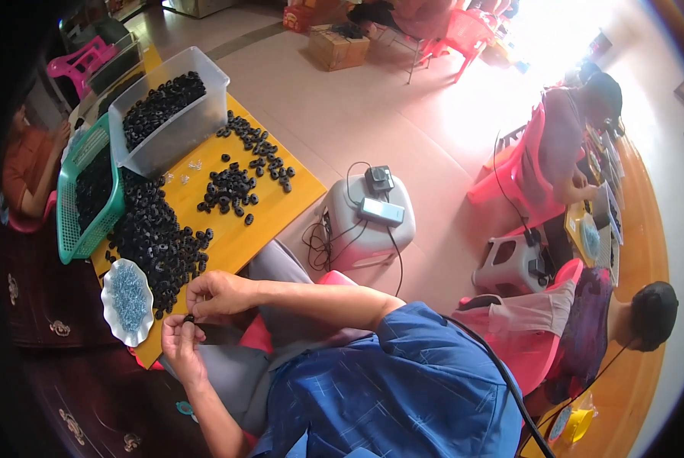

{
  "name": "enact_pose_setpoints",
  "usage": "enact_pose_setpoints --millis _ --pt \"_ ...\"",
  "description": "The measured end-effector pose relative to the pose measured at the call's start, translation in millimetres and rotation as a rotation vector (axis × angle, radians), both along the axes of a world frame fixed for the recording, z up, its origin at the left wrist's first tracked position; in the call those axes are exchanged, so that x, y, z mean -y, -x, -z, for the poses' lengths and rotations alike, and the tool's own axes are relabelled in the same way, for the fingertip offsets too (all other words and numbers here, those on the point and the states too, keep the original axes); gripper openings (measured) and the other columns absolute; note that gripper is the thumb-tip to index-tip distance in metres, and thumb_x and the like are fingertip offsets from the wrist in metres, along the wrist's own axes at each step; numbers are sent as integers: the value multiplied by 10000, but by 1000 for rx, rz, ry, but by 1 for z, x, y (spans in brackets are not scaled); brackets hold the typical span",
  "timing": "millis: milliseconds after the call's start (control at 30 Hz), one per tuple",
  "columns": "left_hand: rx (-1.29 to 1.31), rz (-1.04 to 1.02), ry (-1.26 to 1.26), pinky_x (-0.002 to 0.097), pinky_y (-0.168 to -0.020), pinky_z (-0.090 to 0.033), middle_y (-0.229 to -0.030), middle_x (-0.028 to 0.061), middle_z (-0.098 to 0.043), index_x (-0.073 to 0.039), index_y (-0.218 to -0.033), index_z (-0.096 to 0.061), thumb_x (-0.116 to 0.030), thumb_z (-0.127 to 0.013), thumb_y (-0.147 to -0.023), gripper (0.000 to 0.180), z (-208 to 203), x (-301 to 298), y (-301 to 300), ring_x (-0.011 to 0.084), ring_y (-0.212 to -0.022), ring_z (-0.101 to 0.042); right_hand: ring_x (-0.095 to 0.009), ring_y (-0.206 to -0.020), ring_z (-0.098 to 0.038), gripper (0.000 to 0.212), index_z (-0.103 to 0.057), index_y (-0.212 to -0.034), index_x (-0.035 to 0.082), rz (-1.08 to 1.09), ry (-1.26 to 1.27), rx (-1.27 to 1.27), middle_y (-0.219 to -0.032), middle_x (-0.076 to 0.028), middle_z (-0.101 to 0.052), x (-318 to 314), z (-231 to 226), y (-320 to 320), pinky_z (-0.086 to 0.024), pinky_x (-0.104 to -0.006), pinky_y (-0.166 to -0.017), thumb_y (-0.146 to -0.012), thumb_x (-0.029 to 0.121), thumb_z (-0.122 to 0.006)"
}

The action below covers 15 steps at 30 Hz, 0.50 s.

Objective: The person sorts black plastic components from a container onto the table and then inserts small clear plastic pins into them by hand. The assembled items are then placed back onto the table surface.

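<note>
My left hand (182, 345) is closed on a small black ring-shaped part (189, 318), pinched between thumb and fingers just off the table's near edge. Directly above it, my right hand (220, 295) is closed too, its fingertips pinched together close to the part. Whatever those fingertips hold is too small to make out. A loose heap of the same black parts (155, 243) spreads over the yellow tabletop (281, 208) beside my hands. Next to my left hand stands a white scalloped dish (145, 330) of small pale-blue pieces (127, 298).
A clear plastic bin (175, 122) and a green basket (111, 210), both holding black parts, stand on the table. Smaller clusters of parts (233, 187) lie toward its right side. A grey stool (387, 237) carries a device and cables. Other people (559, 145) sit at a long bench.
</note>
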<state>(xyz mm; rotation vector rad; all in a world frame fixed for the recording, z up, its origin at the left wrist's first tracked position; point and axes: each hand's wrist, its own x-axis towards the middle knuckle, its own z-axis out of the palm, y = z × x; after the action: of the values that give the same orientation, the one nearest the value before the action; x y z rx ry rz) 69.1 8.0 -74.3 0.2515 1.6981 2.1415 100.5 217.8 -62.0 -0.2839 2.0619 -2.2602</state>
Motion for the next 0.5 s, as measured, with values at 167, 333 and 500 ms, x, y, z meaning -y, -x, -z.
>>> enact_pose_setpoints --millis 167,333,500 --pt "-23 44 57 202 -612 -431 -777 -14 -578 -64 -1036 -568 -72 -675 -907 168 4 -6 6 68 -645 -535 -100 -617 -613 92 -666 -879 34 99 -83 -114 -689 -20 -656 -1 11 0 -496 -261 -559 -863 125 -670" --pt "2 -81 204 227 -629 -435 -801 14 -587 -40 -972 -594 -67 -669 -896 111 -18 0 -10 94 -686 -543 -103 -704 -630 129 -692 -911 41 15 -158 -18 -746 -28 -672 11 9 6 -529 -280 -641 -883 167 -686" --pt "44 70 149 231 -643 -472 -799 25 -630 -44 -994 -608 -67 -662 -886 124 -16 -15 0 104 -694 -609 -85 -826 -647 106 -629 -1034 17 -8 -22 66 -850 -17 -670 -8 20 2 -524 -239 -721 -938 59 -647"
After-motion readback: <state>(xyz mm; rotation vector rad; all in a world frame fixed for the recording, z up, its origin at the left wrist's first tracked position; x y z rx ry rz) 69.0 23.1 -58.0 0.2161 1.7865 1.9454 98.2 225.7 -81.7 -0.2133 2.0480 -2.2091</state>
